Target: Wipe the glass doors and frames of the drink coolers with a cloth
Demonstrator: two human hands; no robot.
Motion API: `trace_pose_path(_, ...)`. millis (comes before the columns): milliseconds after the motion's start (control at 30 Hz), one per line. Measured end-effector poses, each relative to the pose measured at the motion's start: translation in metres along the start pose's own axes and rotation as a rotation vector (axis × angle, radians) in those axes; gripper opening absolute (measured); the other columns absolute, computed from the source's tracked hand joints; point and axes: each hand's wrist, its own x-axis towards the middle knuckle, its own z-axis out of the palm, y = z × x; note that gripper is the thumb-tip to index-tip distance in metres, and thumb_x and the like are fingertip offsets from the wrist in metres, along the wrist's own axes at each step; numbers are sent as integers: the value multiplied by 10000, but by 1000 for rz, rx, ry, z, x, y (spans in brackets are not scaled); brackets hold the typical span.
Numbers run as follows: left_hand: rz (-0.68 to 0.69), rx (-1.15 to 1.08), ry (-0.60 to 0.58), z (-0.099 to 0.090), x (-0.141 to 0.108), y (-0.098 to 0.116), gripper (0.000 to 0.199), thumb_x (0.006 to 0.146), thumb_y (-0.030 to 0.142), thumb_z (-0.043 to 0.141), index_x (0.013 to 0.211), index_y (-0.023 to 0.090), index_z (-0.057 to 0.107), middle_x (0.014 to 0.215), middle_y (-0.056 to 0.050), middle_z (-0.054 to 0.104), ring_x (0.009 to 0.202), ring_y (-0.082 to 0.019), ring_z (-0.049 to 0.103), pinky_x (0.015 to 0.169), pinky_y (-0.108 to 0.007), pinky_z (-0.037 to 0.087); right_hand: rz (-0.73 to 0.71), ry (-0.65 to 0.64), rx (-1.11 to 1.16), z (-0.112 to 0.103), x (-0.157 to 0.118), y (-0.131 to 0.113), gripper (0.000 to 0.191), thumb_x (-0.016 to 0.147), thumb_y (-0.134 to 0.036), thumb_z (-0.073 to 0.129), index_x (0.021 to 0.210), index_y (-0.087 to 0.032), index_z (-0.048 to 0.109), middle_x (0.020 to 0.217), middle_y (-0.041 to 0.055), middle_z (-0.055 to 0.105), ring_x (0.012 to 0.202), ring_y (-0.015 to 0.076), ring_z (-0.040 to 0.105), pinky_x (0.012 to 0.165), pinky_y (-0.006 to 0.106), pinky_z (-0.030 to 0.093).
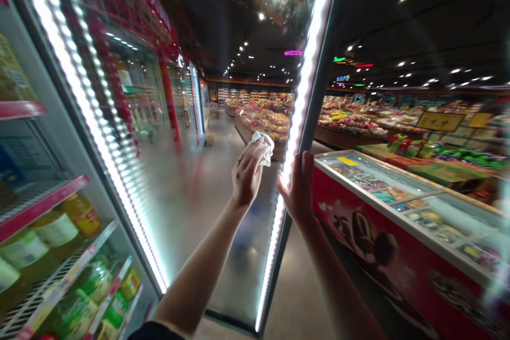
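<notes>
A glass cooler door (pixel 223 255) stands swung out in front of me, with a bright light strip along its edge. My left hand (pixel 247 172) presses a crumpled white tissue or cloth (pixel 263 147) against the inside of the glass, its fingers bent over it. At the door's outer edge, my right hand (pixel 298 188) grips the dark frame (pixel 319 90) beside the light strip. The thumb lies on the lit inner side, while the other fingers reach round the frame and are partly hidden. Foggy patches show on the glass left of my left hand.
Cooler shelves (pixel 43 207) with bottled drinks (pixel 82 212) are close on the left. A red chest freezer (pixel 398 244) with a glass top stands on the right. Produce displays (pixel 358 122) and a price sign (pixel 440 121) lie beyond it.
</notes>
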Motion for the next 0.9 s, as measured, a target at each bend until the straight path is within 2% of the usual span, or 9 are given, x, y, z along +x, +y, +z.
trace_pose_path(67,26,-15,-41,4,-2,2,535,1130,72,471,1633,231,558,1582,-139,691,1560,-240,589,1299,-482,524,-24,-3,19,1,-1,-1,1080,1064,-232,598,1785,-395,-190,1899,99,155,1702,436,283,1334,657,440)
trace_pose_path(167,140,-73,-140,7,-9,5,639,1117,39,477,1718,252,443,1634,-134,646,1610,-226,522,1313,-466,515,-34,13,43,-1,0,-5,1069,1063,-207,598,1798,-369,-161,1894,125,178,1711,423,277,1347,638,427)
trace_pose_path(267,214,-64,-198,-1,-22,2,659,1114,33,486,1732,250,415,1599,-134,678,1574,-221,567,1291,-467,543,-17,11,64,-5,3,-11,1095,1060,-185,616,1793,-390,-170,1893,128,180,1717,410,264,1360,640,406)
trace_pose_path(400,148,19,-175,-10,-27,-4,655,1124,41,450,1745,240,388,1618,-139,660,1591,-227,543,1314,-484,523,-12,27,112,-7,6,-17,1108,1046,-124,605,1791,-406,-164,1895,129,159,1718,427,235,1367,672,370)
trace_pose_path(500,87,47,-150,-1,-18,-3,649,1141,62,380,1759,259,358,1680,-132,597,1633,-229,477,1352,-501,479,-10,44,120,-6,6,-18,1118,1035,-95,605,1793,-410,-155,1894,128,160,1720,428,213,1381,687,318)
trace_pose_path(600,144,2,-201,7,-17,-1,662,1144,67,365,1767,287,333,1688,-121,589,1635,-221,467,1345,-511,487,-31,53,141,-5,5,-17,1114,1034,-92,623,1803,-387,-127,1891,140,171,1733,396,165,1396,659,291)
trace_pose_path(733,220,-36,-231,-4,-35,-8,681,1137,62,434,1771,284,320,1625,-109,658,1605,-207,518,1322,-485,512,-40,73,153,-4,5,-15,1110,1031,-93,641,1810,-386,-94,1890,140,179,1739,359,142,1405,622,286)
trace_pose_path(833,148,13,-181,-14,-40,-15,668,1141,59,407,1765,288,339,1652,-109,631,1609,-210,510,1337,-473,492,-25,73,147,-3,5,-15,1108,1030,-97,639,1809,-392,-91,1889,143,186,1737,366,162,1405,627,287)
trace_pose_path(900,79,36,-132,-13,-34,-14,663,1142,53,380,1765,276,344,1696,-120,580,1644,-216,452,1357,-474,464,-19,72,148,-3,4,-15,1089,1036,-112,637,1814,-378,-76,1883,156,209,1736,376,177,1406,618,285)
